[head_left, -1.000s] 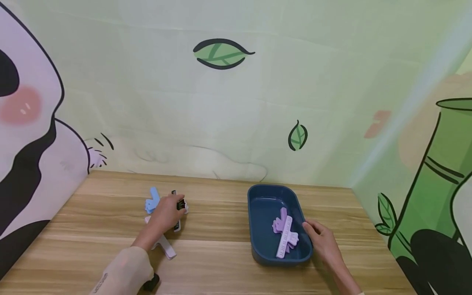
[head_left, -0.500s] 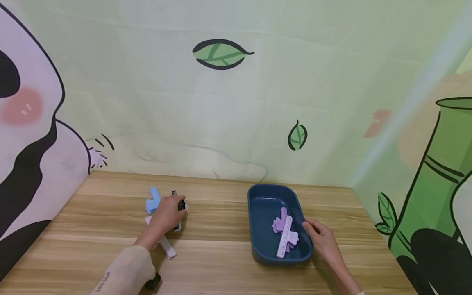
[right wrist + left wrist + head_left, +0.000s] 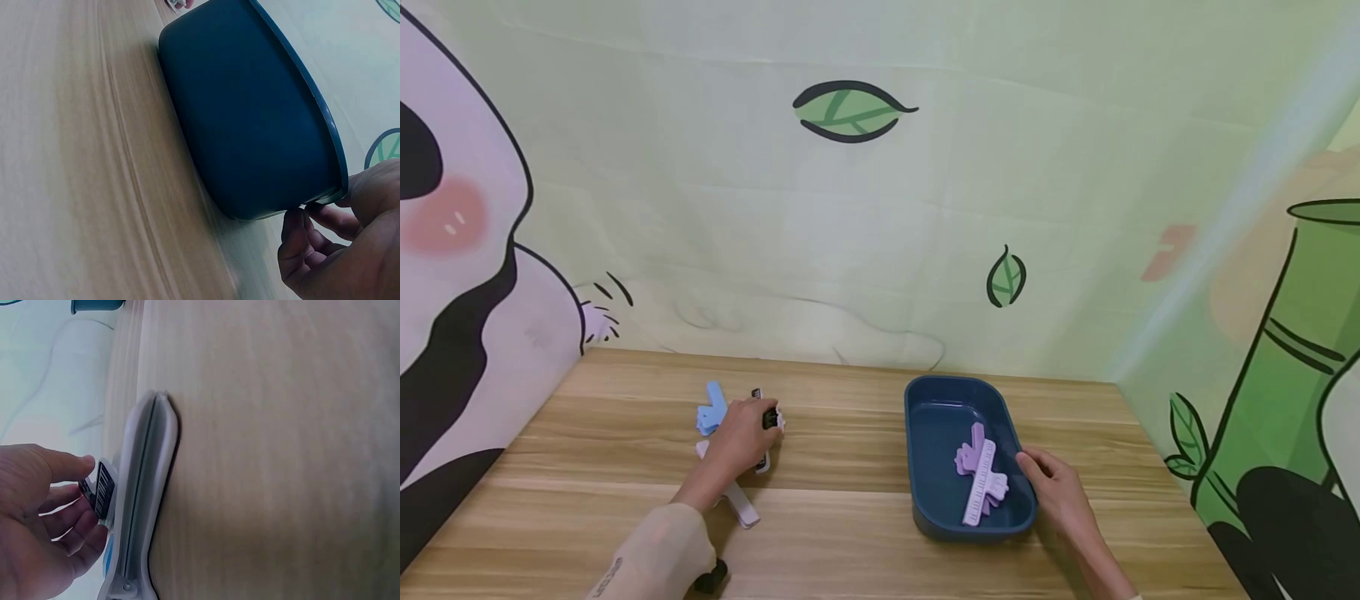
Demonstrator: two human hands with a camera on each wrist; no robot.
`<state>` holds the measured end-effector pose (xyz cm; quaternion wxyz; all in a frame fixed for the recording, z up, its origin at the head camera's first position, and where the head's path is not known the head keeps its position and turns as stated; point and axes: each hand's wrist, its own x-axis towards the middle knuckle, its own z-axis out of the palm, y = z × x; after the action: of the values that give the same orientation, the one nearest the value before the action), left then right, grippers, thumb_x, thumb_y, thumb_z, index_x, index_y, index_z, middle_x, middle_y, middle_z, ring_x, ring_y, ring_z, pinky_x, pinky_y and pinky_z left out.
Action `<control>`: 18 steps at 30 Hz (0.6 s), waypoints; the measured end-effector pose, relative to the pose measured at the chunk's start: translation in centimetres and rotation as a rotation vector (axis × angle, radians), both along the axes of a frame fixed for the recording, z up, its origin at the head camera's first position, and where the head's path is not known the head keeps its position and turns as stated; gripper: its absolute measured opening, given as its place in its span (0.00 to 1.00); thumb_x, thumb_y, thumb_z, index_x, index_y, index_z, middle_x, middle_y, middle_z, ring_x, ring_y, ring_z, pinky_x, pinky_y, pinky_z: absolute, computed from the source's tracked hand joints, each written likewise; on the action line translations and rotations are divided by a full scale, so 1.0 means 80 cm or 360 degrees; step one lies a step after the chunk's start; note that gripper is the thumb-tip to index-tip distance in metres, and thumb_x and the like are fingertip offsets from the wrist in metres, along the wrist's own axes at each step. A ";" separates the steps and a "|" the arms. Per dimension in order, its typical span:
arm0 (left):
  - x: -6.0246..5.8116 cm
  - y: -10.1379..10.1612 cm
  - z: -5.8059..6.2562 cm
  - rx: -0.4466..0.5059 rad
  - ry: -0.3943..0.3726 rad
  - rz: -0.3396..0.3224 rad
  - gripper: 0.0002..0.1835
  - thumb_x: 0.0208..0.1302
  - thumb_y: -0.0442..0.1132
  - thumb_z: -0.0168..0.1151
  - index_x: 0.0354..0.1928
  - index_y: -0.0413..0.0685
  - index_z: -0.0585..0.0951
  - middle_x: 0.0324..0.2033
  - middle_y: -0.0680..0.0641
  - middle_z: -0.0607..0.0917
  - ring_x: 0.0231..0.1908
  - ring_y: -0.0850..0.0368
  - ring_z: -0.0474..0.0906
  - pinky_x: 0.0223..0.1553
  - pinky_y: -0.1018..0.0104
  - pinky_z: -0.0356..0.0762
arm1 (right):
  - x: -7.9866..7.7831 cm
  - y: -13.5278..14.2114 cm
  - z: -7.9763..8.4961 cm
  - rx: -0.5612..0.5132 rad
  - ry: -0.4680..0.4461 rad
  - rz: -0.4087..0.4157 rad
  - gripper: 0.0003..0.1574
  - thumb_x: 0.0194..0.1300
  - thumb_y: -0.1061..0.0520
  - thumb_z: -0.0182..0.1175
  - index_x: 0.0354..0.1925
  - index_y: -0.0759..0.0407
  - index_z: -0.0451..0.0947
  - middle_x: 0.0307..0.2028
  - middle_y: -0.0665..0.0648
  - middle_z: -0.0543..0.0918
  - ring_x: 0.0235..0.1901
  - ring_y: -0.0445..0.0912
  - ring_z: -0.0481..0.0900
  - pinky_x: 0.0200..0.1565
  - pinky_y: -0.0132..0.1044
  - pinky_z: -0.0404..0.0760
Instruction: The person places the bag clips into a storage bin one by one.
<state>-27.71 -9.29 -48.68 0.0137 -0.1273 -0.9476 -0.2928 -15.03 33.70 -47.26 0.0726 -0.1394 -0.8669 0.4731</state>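
Note:
At the left of the table, my left hand (image 3: 741, 433) pinches a black-and-white bag clip (image 3: 771, 417) between thumb and fingers; the clip appears low over the wood, and whether it touches is unclear. A white clip (image 3: 742, 507) lies partly under that forearm and looms large in the left wrist view. Just behind the hand is a light blue clip (image 3: 711, 410). My right hand (image 3: 1062, 492) grips the right rim of a dark blue bin (image 3: 910, 450), thumb on top and fingers beneath the lip. Inside the bin, a pale lilac clip (image 3: 978, 487) lies across a purple clip (image 3: 972, 450).
The wooden table (image 3: 842, 467) ends at a wall hung with a printed cloth (image 3: 880, 217) showing leaves and a panda. Bare wood lies between the clips and the bin. A small black object (image 3: 711, 577) sits by my left sleeve.

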 end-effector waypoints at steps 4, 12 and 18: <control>-0.001 -0.004 -0.001 0.0071 -0.0029 0.0003 0.28 0.68 0.35 0.68 0.66 0.28 0.74 0.61 0.25 0.77 0.62 0.28 0.72 0.61 0.37 0.74 | 0.000 0.000 0.000 0.0006 -0.0002 -0.0004 0.28 0.80 0.51 0.56 0.63 0.72 0.77 0.61 0.70 0.80 0.63 0.61 0.76 0.64 0.52 0.72; 0.008 -0.007 0.008 0.0424 -0.0064 0.0033 0.27 0.71 0.34 0.65 0.67 0.27 0.73 0.59 0.27 0.79 0.57 0.33 0.79 0.55 0.46 0.81 | 0.000 0.000 0.000 -0.0019 0.0001 0.0000 0.28 0.80 0.51 0.56 0.64 0.73 0.76 0.62 0.71 0.79 0.64 0.63 0.75 0.66 0.56 0.70; 0.012 -0.014 0.012 0.0703 -0.0062 0.0034 0.27 0.71 0.34 0.64 0.68 0.28 0.72 0.54 0.31 0.83 0.52 0.37 0.81 0.50 0.51 0.83 | 0.000 -0.001 0.001 -0.0022 0.0000 -0.0004 0.28 0.80 0.51 0.55 0.63 0.73 0.76 0.62 0.71 0.79 0.63 0.63 0.75 0.66 0.56 0.70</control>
<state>-26.79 -10.43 -47.73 0.0262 -0.1054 -0.8618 -0.4955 -15.01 33.60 -47.20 0.0723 -0.1409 -0.8633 0.4791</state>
